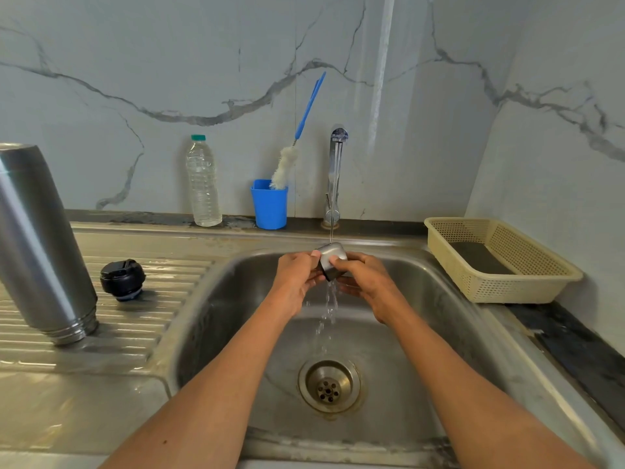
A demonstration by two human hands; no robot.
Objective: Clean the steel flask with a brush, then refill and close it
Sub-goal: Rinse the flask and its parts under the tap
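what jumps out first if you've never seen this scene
Both hands, left hand and right hand, hold a steel cap under the running tap over the sink. On the draining board at left the steel flask stands upside down beside its black stopper.

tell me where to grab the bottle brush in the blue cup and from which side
Grip the blue handle of the bottle brush from above. It stands bristles-down in the blue cup and leans right towards the tap, so the handle is the free, dry part; lift it up and out.
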